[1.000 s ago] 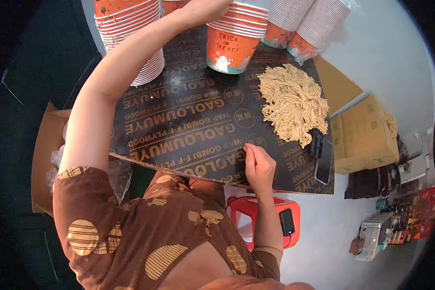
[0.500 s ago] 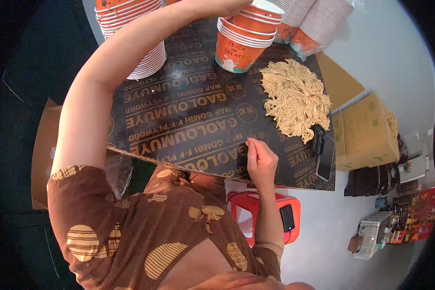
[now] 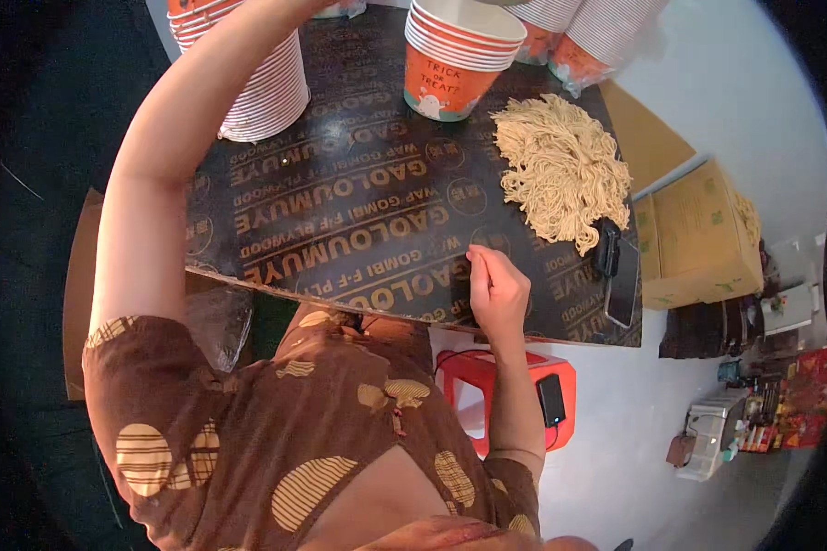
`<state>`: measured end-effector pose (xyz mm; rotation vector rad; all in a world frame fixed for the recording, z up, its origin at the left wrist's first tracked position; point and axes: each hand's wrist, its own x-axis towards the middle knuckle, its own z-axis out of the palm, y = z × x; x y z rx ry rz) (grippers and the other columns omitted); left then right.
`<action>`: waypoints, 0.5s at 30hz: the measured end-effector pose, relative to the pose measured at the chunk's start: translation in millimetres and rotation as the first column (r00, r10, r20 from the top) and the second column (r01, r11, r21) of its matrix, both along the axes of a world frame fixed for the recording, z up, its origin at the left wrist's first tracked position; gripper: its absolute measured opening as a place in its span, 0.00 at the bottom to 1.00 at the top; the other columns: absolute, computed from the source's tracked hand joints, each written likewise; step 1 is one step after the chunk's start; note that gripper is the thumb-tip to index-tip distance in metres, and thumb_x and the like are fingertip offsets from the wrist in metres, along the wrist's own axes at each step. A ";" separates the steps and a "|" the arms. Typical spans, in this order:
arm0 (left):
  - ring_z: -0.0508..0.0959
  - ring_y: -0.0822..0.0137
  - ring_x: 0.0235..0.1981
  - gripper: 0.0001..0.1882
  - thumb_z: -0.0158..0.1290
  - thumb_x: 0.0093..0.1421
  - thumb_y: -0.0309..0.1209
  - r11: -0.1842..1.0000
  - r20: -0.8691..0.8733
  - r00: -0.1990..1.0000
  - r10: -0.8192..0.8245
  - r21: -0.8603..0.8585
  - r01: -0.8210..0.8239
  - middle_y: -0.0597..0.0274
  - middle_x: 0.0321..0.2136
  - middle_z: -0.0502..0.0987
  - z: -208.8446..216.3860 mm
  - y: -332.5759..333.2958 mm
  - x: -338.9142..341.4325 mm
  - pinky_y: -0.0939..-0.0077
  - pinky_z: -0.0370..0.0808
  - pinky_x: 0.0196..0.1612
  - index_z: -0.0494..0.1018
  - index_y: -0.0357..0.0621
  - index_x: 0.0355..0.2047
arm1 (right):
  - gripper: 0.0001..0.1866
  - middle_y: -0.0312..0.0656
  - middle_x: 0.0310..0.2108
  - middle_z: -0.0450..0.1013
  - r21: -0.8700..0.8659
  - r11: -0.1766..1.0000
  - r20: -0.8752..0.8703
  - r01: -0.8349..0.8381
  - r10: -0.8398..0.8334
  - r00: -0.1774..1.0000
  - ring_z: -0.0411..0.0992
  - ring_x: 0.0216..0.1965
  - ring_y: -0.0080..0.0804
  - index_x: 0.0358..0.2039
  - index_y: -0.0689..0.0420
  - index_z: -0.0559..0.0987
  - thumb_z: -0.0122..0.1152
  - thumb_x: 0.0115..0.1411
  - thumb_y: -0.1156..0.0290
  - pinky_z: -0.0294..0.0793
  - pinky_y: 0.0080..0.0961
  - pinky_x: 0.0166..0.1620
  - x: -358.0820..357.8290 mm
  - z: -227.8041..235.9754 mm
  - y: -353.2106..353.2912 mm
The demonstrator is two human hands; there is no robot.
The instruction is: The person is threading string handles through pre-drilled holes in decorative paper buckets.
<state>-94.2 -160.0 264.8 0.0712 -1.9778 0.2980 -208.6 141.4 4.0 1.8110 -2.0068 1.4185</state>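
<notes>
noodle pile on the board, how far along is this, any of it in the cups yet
Done: little shows. The noodle pile lies whole on the dark board, beside a short stack of orange paper cups; whether its top cup holds anything cannot be seen. In hand: the right hand rests closed at the board's near edge; the left arm reaches up past the frame. Left: apparently the whole pile.

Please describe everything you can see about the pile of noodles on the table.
The pile of noodles is pale yellow, made of thin, tangled, dry-looking strands spread in a loose flat heap. It lies directly on the dark printed table, toward its right side, just right of a stack of orange paper cups. A dark phone lies at its lower right edge. Neither hand touches it; the right hand rests closed below it.
</notes>
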 end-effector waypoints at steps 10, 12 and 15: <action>0.79 0.55 0.36 0.09 0.56 0.54 0.19 0.997 0.271 0.963 -0.012 0.079 -0.009 0.55 0.36 0.76 -91.5 95.7 109.0 0.70 0.77 0.36 0.73 0.40 0.36 | 0.05 0.46 0.32 0.76 0.113 0.965 0.007 0.238 -0.240 0.971 0.76 0.33 0.44 0.34 0.59 0.79 0.59 0.57 0.75 0.74 0.33 0.37 -34.4 7.2 4.4; 0.78 0.57 0.30 0.11 0.56 0.49 0.17 0.999 0.268 0.963 -0.026 -0.025 0.034 0.52 0.34 0.73 -110.1 103.5 122.1 0.69 0.77 0.29 0.71 0.34 0.34 | 0.05 0.46 0.31 0.74 0.035 0.956 -0.253 0.293 -0.275 0.928 0.74 0.33 0.47 0.34 0.58 0.78 0.59 0.56 0.76 0.73 0.38 0.36 -47.2 18.2 3.0; 0.79 0.53 0.34 0.13 0.59 0.48 0.15 0.993 0.266 0.964 0.010 0.108 -0.040 0.50 0.35 0.75 -143.1 109.0 141.2 0.69 0.78 0.35 0.73 0.35 0.35 | 0.08 0.47 0.33 0.69 0.102 0.940 -0.488 0.326 -0.238 0.840 0.72 0.35 0.50 0.35 0.58 0.77 0.58 0.54 0.80 0.73 0.40 0.36 -69.4 30.9 -1.7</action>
